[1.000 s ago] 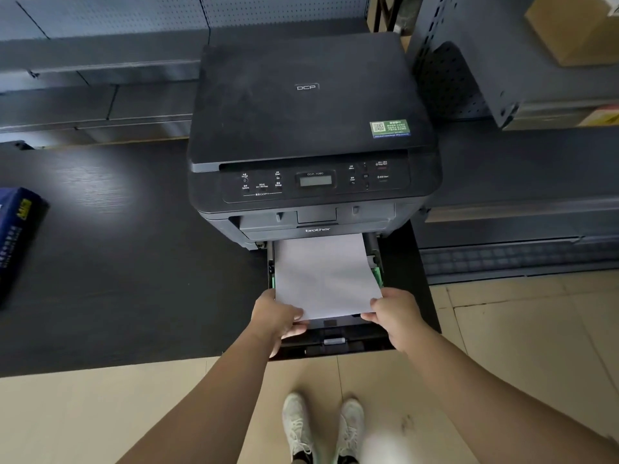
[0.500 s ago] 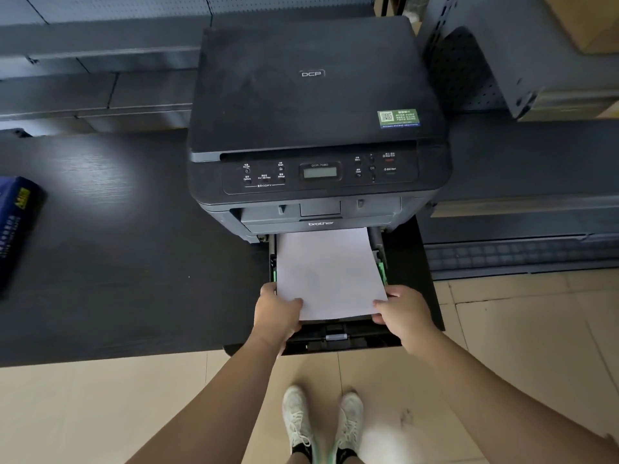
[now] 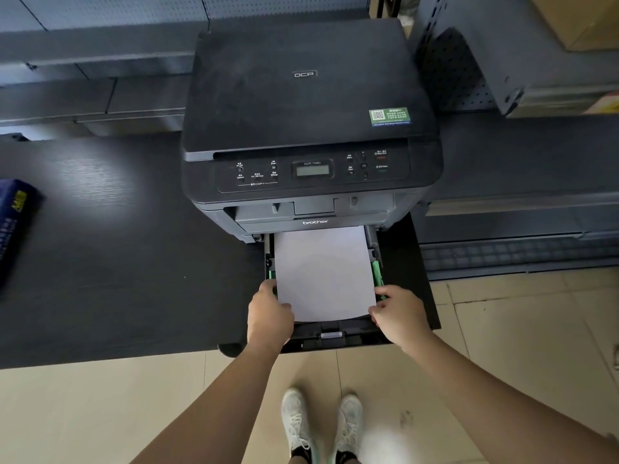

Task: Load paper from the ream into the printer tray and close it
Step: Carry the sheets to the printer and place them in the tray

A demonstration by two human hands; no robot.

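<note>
A black printer (image 3: 308, 105) stands on a dark table. Its paper tray (image 3: 335, 336) is pulled out toward me, with green guides along its sides. A stack of white paper (image 3: 323, 272) lies in the tray, its far end under the printer body and its near edge slightly bowed. My left hand (image 3: 269, 311) grips the paper's near left corner. My right hand (image 3: 398, 313) grips the near right corner. The blue ream wrapper (image 3: 15, 226) lies at the table's far left edge.
The dark table (image 3: 117, 262) stretches left of the printer. Grey metal shelving (image 3: 522, 209) stands to the right and behind, with a cardboard box (image 3: 582, 18) at the top right. Tiled floor and my white shoes (image 3: 321, 426) are below.
The paper has slid a little deeper into the tray and both hands followed it forward. The view has shifted slightly.
</note>
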